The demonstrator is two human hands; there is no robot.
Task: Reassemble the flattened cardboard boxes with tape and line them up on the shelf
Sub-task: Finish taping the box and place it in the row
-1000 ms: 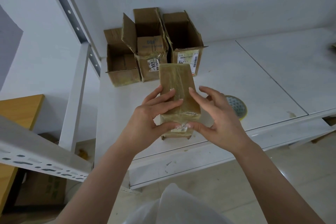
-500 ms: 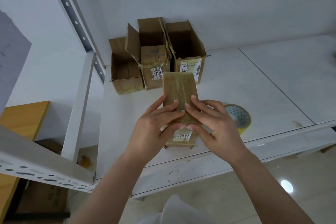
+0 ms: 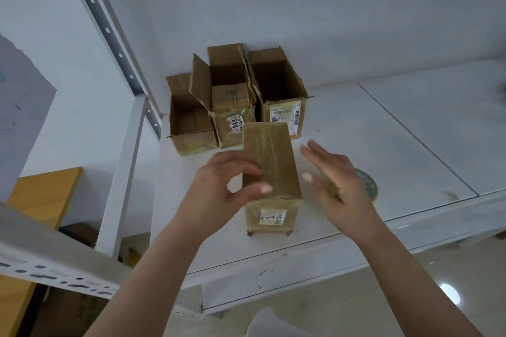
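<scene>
At centre frame the taped box (image 3: 269, 164) stands on the white shelf (image 3: 383, 145), in front of three open boxes (image 3: 235, 98). The left hand (image 3: 219, 189) grasps its left side, thumb on top; the right hand (image 3: 336, 186), fingers straight, is released just right of it, over the tape roll (image 3: 368, 186)

Both bare forearms reach forward from below. The left hand (image 3: 224, 186) curls, thumb and fingertips pinching the taped box (image 3: 269, 164) at its left side. The right hand (image 3: 332, 180) hovers beside it, fingers straight, touching nothing.
</scene>
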